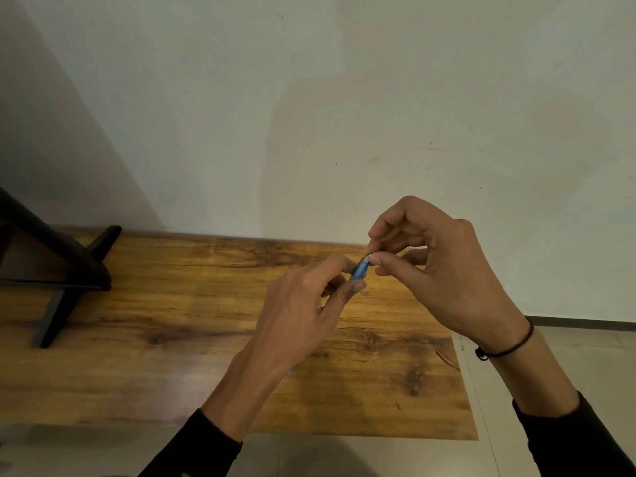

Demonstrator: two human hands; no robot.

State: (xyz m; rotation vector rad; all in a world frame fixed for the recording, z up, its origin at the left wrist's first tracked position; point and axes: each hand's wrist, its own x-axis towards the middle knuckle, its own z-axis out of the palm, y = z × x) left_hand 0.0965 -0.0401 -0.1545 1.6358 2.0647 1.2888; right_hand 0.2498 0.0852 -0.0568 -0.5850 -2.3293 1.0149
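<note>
A small blue tube-like object [359,270], perhaps a pen barrel, is held above the wooden table [172,339]. My left hand [303,315] grips its lower part between thumb and fingers. My right hand [437,270] pinches a small pale piece [367,259] at the tube's upper end with thumb and forefinger. Most of the tube is hidden inside my left hand. A tiny metallic bit [366,293] lies on the table just below the hands.
A black stand [65,270] with a slanted leg sits on the table's left side. A pale wall [309,115] rises right behind the table. Tiled floor [568,356] shows to the right and in front.
</note>
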